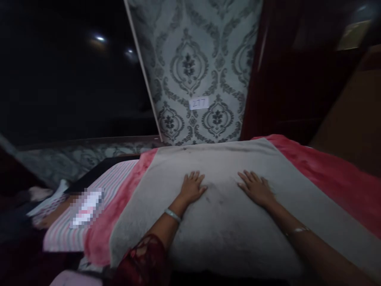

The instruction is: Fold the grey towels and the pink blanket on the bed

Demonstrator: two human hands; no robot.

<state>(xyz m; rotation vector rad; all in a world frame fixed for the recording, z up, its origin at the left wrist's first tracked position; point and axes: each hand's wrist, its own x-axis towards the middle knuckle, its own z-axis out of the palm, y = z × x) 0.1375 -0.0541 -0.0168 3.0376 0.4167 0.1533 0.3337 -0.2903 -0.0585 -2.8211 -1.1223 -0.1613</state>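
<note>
Left hand: the left hand (193, 188) lies palm down on the grey cloth (226, 226), its fingers loosely spread and grasping nothing.
Right hand: the right hand (256, 188) is also palm down on this cloth, beside the left one but apart from it; its fingers are spread and released, and the two thumbs point toward each other.
Grey cloth: it is under all the fingers and extends beyond them on every side – some small dark marks, or shallow creases, show between the two hands.
Red cloth: the red cloth (324, 174) shows along the grey one, to the right of the right fingers and, as a strip, to the left of the left fingers; I cannot tell if the two cloths are joined.
Striped cloth: farther left from the left fingers, past the red strip, is the striped cloth (122, 174); a thing on it is blurred into squares.
Wrists: behind the left fingers is a pale bangle (173, 215) and then a dark red sleeve (145, 258); behind the right fingers, a thin bracelet (300, 229).
Wall: ahead of the fingers stands the patterned wall (189, 59) – a paper (199, 103) with "277" is on it.
Panel: a dark panel (68, 79) with light spots is ahead and left of the left fingers.
</note>
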